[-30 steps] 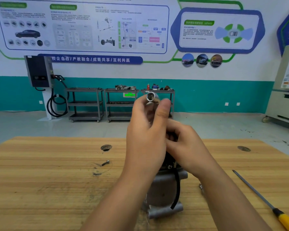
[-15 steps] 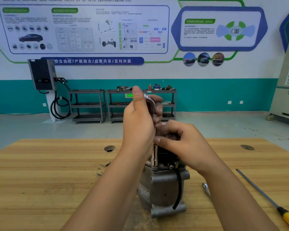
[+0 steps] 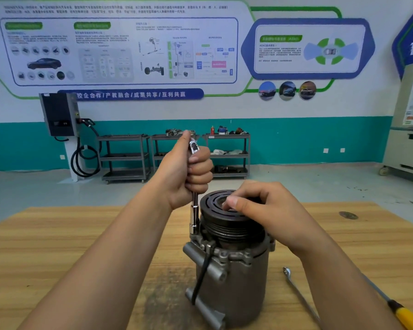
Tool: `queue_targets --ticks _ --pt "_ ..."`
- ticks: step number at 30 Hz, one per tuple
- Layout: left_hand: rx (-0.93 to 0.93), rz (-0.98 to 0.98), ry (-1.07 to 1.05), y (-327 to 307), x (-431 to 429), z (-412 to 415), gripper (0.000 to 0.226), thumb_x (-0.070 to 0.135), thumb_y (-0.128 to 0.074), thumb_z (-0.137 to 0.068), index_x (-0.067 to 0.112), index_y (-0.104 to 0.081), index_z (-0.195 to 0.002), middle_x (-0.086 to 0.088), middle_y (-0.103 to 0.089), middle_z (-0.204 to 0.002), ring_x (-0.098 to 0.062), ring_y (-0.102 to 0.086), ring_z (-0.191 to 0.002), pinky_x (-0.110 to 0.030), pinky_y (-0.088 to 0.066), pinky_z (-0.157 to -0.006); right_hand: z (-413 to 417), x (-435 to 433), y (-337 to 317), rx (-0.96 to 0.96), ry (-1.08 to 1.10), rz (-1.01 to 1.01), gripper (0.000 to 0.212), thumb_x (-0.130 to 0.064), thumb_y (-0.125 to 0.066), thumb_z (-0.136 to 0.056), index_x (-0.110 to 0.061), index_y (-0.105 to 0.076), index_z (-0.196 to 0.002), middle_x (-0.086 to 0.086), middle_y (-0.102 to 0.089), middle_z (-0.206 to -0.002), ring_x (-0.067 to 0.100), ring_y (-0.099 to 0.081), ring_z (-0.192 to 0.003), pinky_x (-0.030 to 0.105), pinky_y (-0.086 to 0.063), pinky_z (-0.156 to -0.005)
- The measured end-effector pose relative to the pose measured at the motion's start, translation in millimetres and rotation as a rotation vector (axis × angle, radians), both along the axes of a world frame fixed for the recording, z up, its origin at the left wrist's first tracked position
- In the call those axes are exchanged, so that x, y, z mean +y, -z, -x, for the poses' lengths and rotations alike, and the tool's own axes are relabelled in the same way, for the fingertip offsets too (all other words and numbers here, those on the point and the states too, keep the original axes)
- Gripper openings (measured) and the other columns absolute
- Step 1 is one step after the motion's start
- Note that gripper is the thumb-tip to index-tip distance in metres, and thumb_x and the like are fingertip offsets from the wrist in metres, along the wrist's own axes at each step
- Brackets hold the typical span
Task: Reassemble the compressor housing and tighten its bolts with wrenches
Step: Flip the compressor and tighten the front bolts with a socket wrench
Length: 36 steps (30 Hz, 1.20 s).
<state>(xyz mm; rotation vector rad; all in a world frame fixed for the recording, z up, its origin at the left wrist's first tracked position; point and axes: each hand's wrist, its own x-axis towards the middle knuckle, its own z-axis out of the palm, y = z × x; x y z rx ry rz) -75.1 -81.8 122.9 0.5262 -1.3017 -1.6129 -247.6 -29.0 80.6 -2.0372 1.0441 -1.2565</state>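
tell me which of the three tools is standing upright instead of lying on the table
The socket wrench, held upright in the left hand beside the compressor. The flat wrench and yellow-handled screwdriver lie flat.

Left hand (image 3: 186, 170) grips socket wrench (image 3: 194, 210) upright — right hand (image 3: 260, 208) steadies compressor (image 3: 234, 270).

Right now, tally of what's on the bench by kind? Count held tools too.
Compressor: 1
Socket wrench, upright in the left hand, tip at the housing rim: 1
Flat wrench lying right of the compressor: 1
Yellow-handled screwdriver at the right edge: 1
Total: 4
The right hand rests on the pulley and holds no tool.
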Motion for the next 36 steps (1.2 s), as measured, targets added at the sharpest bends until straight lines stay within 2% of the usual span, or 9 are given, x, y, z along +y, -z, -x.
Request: queue_targets --ticks 6,10,19,21,26,29,32,34,36 --pt "-0.036 -0.033 0.093 -3.8 -12.1 -6.7 0.072 0.055 -0.02 -0.097 0.021 -0.036 -0.036 0.008 -0.014 -0.038 -0.009 -0.008 -0.037 -0.015 -0.012 -0.033 -1.7 3.9 -1.7 0.029 0.018 0.026 0.016 -0.029 -0.063 -0.086 -0.027 -0.073 -0.074 -0.016 -0.068 -0.075 -0.002 -0.062 -0.077 0.012 -0.045 -0.068" --pt "-0.051 -0.023 0.004 -2.1 -11.2 -3.7 0.069 0.057 -0.023 -0.096 0.021 -0.034 -0.038 0.008 -0.022 -0.035 -0.006 -0.014 -0.032 -0.018 -0.01 -0.034 -4.2 5.3 -1.7 0.061 0.058 0.035 0.015 -0.032 -0.064 -0.085 -0.026 -0.073 -0.075 -0.004 -0.068 -0.078 0.013 -0.061 -0.077 0.032 -0.047 -0.072" --pt "0.018 0.004 -0.151 1.0 -6.5 -5.9 0.069 0.056 -0.026 -0.096 0.021 -0.035 -0.038 0.008 -0.022 -0.036 -0.006 -0.017 -0.03 -0.018 -0.012 -0.031 -2.3 10.9 -6.3 0.106 0.067 0.046 0.014 -0.036 -0.061 -0.085 -0.031 -0.071 -0.077 -0.008 -0.07 -0.081 0.007 -0.063 -0.076 0.033 -0.05 -0.073" --pt "0.081 0.005 -0.156 -4.5 -7.7 -10.6 0.068 0.055 -0.026 -0.097 0.021 -0.037 -0.039 0.008 -0.024 -0.036 -0.006 -0.019 -0.03 -0.018 -0.012 -0.032 -1.6 11.9 -6.9 0.111 0.063 0.042 0.013 -0.037 -0.06 -0.085 -0.032 -0.071 -0.078 -0.012 -0.069 -0.081 0.003 -0.062 -0.077 0.03 -0.05 -0.071" --pt "0.437 0.045 -0.237 -38.8 5.1 -21.1 0.068 0.055 -0.022 -0.098 0.02 -0.04 -0.043 0.008 -0.024 -0.039 -0.005 -0.018 -0.032 -0.019 -0.012 -0.034 0.8 12.1 -7.4 0.104 0.07 0.056 0.012 -0.037 -0.059 -0.086 -0.034 -0.07 -0.083 -0.02 -0.067 -0.082 -0.004 -0.06 -0.078 0.017 -0.047 -0.067" --pt "0.371 0.148 -0.18 -37.9 33.8 -6.2 0.068 0.059 -0.019 -0.096 0.017 -0.048 -0.051 0.007 -0.029 -0.044 -0.007 -0.024 -0.038 -0.018 -0.024 -0.036 -4.0 13.5 -7.6 0.005 0.051 0.111 0.014 -0.037 -0.06 -0.086 -0.039 -0.065 -0.099 -0.024 -0.063 -0.088 -0.005 -0.059 -0.082 0.009 -0.045 -0.066" --pt "0.301 0.211 -0.094 -20.3 65.4 15.2 0.064 0.057 -0.021 -0.095 0.012 -0.054 -0.063 0.004 -0.036 -0.051 -0.01 -0.034 -0.044 -0.019 -0.037 -0.044 -15.4 19.9 -9.1 -0.02 -0.09 0.108 0.023 -0.037 -0.062 -0.083 -0.045 -0.058 -0.104 -0.019 -0.065 -0.097 0.0 -0.062 -0.089 0.02 -0.051 -0.077" --pt "0.271 0.263 -0.117 -10.3 77.5 24.1 0.058 0.057 -0.026 -0.09 0.01 -0.055 -0.071 0.002 -0.041 -0.054 -0.01 -0.04 -0.048 -0.02 -0.042 -0.05 -21.1 24.3 -9.6 0.007 -0.118 0.111 0.016 -0.028 -0.065 -0.082 -0.034 -0.063 -0.097 -0.005 -0.069 -0.095 0.011 -0.065 -0.089 0.036 -0.052 -0.082" --pt "0.195 0.34 -0.186 -0.8 81.2 21.0 0.055 0.056 -0.031 -0.084 0.008 -0.059 -0.081 0.0 -0.052 -0.059 -0.011 -0.052 -0.056 -0.022 -0.05 -0.059 -23.4 26.1 -9.1 0.037 -0.109 0.11 0.005 -0.018 -0.066 -0.084 -0.021 -0.065 -0.087 0.001 -0.069 -0.085 0.016 -0.065 -0.082 0.042 -0.051 -0.078"
